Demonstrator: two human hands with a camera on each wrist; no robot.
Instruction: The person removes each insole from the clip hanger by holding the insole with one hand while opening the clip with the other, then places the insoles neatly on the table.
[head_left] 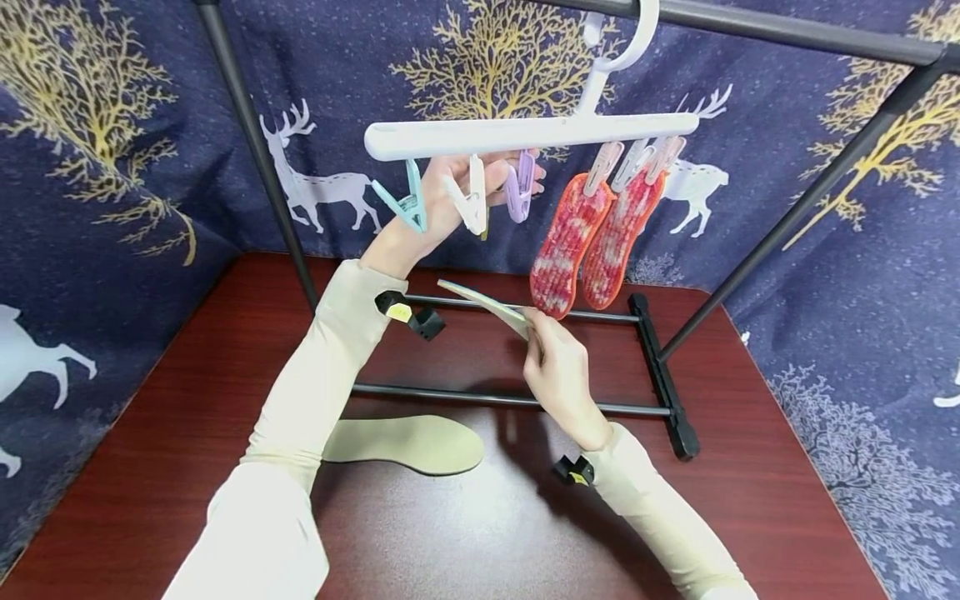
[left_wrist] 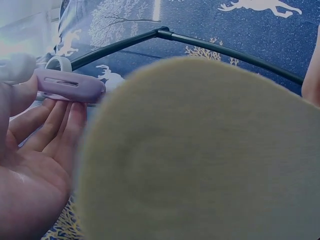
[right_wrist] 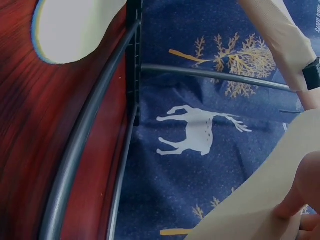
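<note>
My left hand [head_left: 438,200] is raised behind the white hanger [head_left: 480,137], pinching a purple clothespin [left_wrist: 70,85] between thumb and fingers. A teal clothespin [head_left: 408,200] and a white clothespin [head_left: 472,200] hang to the left of it. Lower down, my right hand [head_left: 561,371] grips a pale beige insole [head_left: 487,307] by its right end. This insole fills much of the left wrist view, and its far end points toward the left forearm. Two red-and-white insoles [head_left: 573,250] with orange edges hang at the hanger's right end from pink and grey clothespins [head_left: 602,167].
Another beige insole [head_left: 420,442] lies on the dark red table [head_left: 180,417], partly behind the left sleeve. A black metal rack [head_left: 652,367] stands on the table, its top bar [head_left: 795,33] carrying the hanger. Behind hangs a blue cloth [head_left: 337,92] printed with deer and trees.
</note>
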